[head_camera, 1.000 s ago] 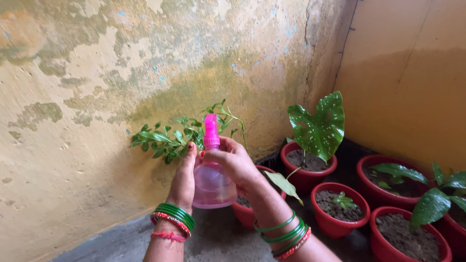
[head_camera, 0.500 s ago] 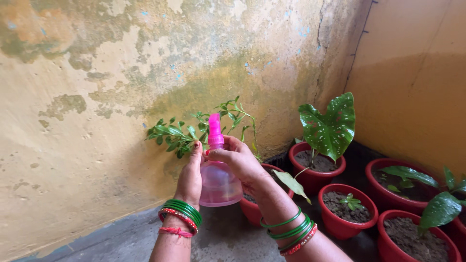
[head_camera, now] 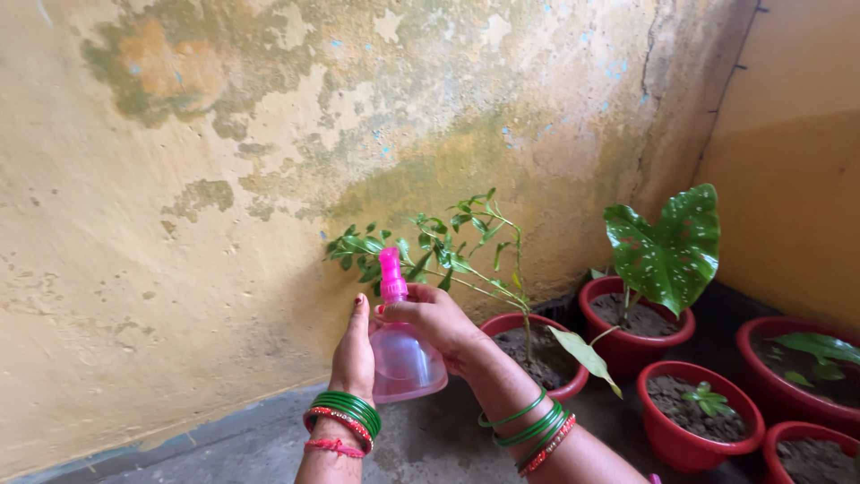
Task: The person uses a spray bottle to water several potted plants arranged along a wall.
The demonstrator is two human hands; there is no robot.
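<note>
A clear pink spray bottle (head_camera: 405, 360) with a bright pink nozzle (head_camera: 391, 275) stands upright between both hands. My left hand (head_camera: 356, 351) cups its left side. My right hand (head_camera: 433, 320) wraps the neck and top from the right, fingers under the nozzle. Both wrists carry green and red bangles. Just behind the nozzle spreads a thin leafy green plant (head_camera: 428, 254), its stem rising from a red pot (head_camera: 573, 379) of soil.
More red pots stand at the right: one with a large spotted leaf (head_camera: 670, 246), a small one (head_camera: 697, 445) with a seedling, others at the frame edge. A stained, peeling yellow wall (head_camera: 224, 179) runs behind; grey concrete floor (head_camera: 224, 448) below.
The view has swung left and up, so hands, bottle and pots sit farther right and lower in frame. Both hands keep the same hold on the bottle.
</note>
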